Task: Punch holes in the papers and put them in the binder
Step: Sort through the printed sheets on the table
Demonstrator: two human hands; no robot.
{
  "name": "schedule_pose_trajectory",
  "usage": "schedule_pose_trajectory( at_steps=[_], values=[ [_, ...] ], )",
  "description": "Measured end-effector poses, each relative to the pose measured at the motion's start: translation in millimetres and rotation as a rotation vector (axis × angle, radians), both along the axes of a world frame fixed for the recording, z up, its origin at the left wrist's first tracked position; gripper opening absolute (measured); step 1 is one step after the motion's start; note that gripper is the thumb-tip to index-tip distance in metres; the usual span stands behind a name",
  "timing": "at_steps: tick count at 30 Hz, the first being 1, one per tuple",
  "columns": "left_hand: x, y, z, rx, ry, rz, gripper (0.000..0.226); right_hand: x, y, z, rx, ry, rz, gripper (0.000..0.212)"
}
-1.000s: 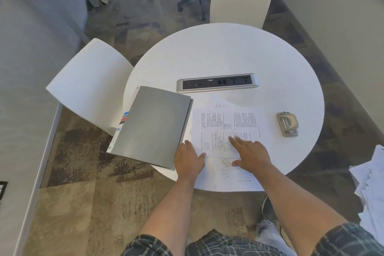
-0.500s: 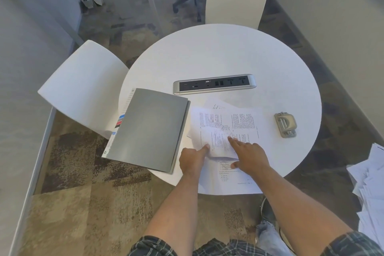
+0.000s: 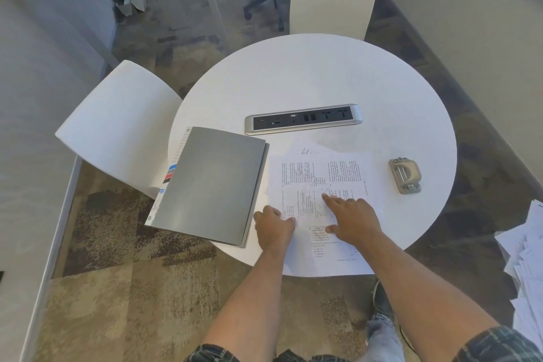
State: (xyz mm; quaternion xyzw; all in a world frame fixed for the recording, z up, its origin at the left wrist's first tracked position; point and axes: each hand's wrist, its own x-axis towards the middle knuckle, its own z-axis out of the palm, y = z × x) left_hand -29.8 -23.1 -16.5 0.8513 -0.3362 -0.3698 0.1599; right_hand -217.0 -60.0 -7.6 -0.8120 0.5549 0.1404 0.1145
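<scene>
though text illegible, both hands' fingers [image 3: 330, 200] spread flat on papers [image 3: 317, 182], nr binder [image 3: 211, 182]

The scene is lit evenly and brightly by soft, diffuse light. The white table [image 3: 323, 79] is rendered nearly blown out, with little surface detail. A faint sheen is seen on the grey binder [image 3: 214, 182]. Only soft, weak shadows are cast under the hands. Straight lines are bent toward the edges by wide-angle distortion. Print on the papers [image 3: 320, 173] is blurred and cannot be read.
</scene>
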Motion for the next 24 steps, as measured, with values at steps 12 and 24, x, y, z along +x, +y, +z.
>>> schedule_pose_trajectory(
  at_steps=[12,24],
  values=[
    [-14,-18,6,0.021,-0.037,0.124,0.068,2,4,-8,-0.019,-0.020,-0.045,0.088],
    [-8,-20,14,-0.230,0.334,0.090,0.023,0,14,-9,-0.077,-0.110,-0.050,0.085]
  ],
)
